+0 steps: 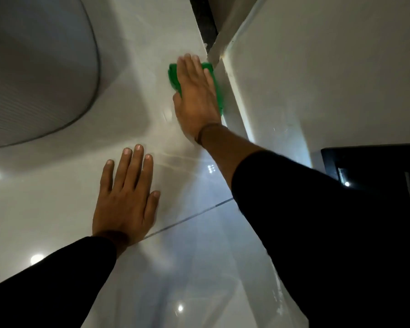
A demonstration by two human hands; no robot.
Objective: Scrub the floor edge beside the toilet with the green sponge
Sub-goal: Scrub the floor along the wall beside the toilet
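Fingers first: the right hand (195, 95) has its fingers (187, 65) laid out flat and together, pressing the green sponge (173, 75) down onto the floor (57, 209) rather than pinching it. Green shows past the knuckles on the toilet side and again in a thin strip along the far side of the palm, so the sponge sits directly under that hand, hard up against the floor edge (232, 110) where the tile meets the pale upstand. Its long axis, as far as the visible green lets me judge, runs along that edge, in line with the fingers and forearm.

Now the left hand (126, 200): fingers spread wide, palm down on bare tile, holding nothing, just bracing. It's on the toilet side of the sponge and well back from it, so the right hand is plainly the nearer one and the one doing the work.

Outward again: the toilet (40, 67) bulges in, big and grey, well clear of the sponge, with a lane of glossy floor between them. A dark grout line (192, 216) crosses the tile just behind the left hand. Beyond the fingertips, a black gap (205, 20) opens where the edge runs on.

My read: the next stroke wants to go along the edge, forward toward that gap or back toward the wrist, keeping the sponge tight to the upstand.
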